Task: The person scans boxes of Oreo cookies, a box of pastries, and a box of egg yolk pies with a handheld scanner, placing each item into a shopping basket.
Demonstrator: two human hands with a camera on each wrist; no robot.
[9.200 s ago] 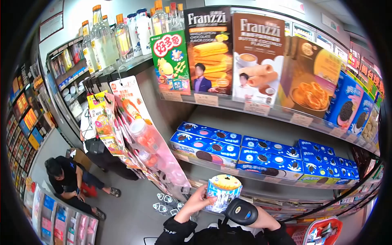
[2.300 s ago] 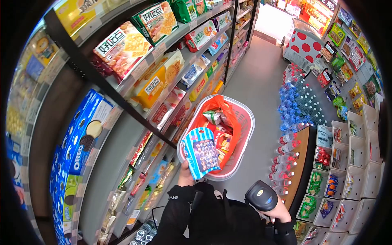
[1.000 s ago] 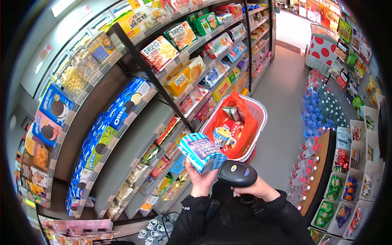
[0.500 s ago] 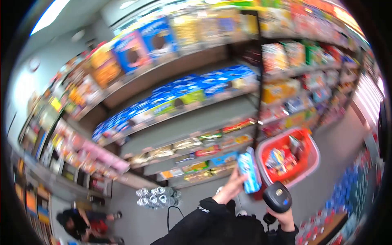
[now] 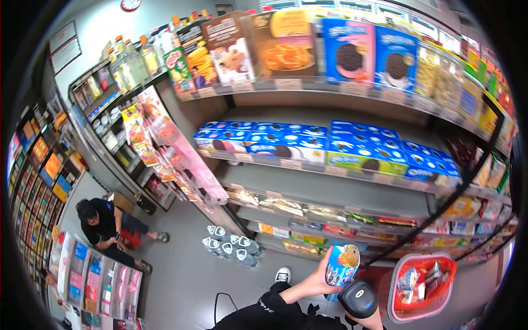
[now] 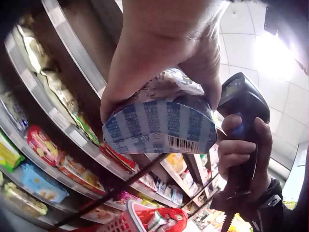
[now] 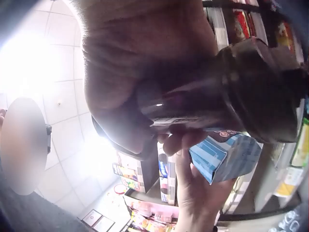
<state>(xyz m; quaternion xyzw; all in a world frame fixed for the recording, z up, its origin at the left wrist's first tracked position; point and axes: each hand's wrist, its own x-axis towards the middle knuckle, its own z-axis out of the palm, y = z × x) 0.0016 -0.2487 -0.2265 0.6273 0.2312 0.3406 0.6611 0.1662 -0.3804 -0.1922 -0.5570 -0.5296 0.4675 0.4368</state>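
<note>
My left hand (image 5: 314,283) grips a small blue snack carton (image 5: 344,265), thumb and fingers on opposite sides. In the left wrist view, its curved-top, striped end panel (image 6: 149,128) shows a printed barcode (image 6: 183,143). A black handheld barcode scanner (image 5: 357,300) is in my right hand (image 5: 374,321), whose fingers curl round the handle in the left wrist view. The scanner's head is close beside the carton. In the right wrist view, the carton (image 7: 224,157) appears beyond the dark scanner (image 7: 263,92).
A basket (image 5: 392,291) lined with a red bag of snacks stands to the right. Ahead are shelves with blue cookie boxes (image 5: 286,144). Bottled water (image 5: 242,250) stands on the floor. A person (image 5: 104,225) sits at left near a display rack (image 5: 99,275).
The head view has swung left from the aisle to the cookie shelves, so the basket now sits farther right. The carton has turned in my left hand, and the scanner remains in my right hand.
</note>
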